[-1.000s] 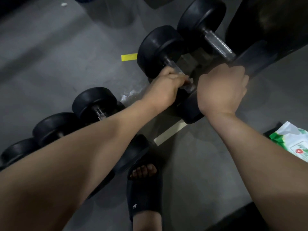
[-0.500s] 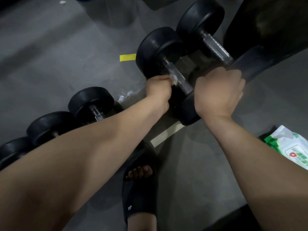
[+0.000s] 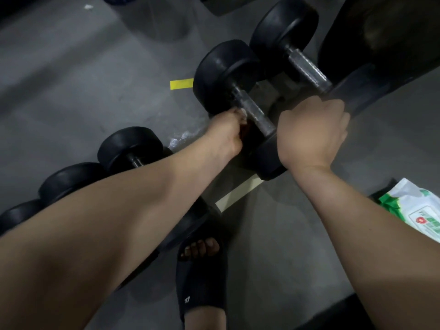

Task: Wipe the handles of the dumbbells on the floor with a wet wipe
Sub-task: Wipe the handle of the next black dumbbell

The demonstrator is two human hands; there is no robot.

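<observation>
Two large black dumbbells lie side by side on the grey floor. The nearer dumbbell (image 3: 221, 75) shows its bare metal handle (image 3: 253, 110). My left hand (image 3: 226, 134) sits just left of and under that handle, fingers curled round a white wet wipe (image 3: 242, 112) that peeks out at the fingertips against the bar. My right hand (image 3: 314, 134) grips the near end weight of this pair, fingers curled over its far side. The farther dumbbell (image 3: 283, 32) has its handle (image 3: 307, 70) uncovered.
Smaller black dumbbells (image 3: 128, 148) line up to the left, partly under my left forearm. A green-and-white wet wipe pack (image 3: 414, 210) lies at the right edge. My foot in a black slide (image 3: 202, 272) stands below. A yellow tape mark (image 3: 182, 84) is on the floor.
My left hand slid off the top of the near handle, down to its left side, uncovering the bar. My right hand stayed on the end weight.
</observation>
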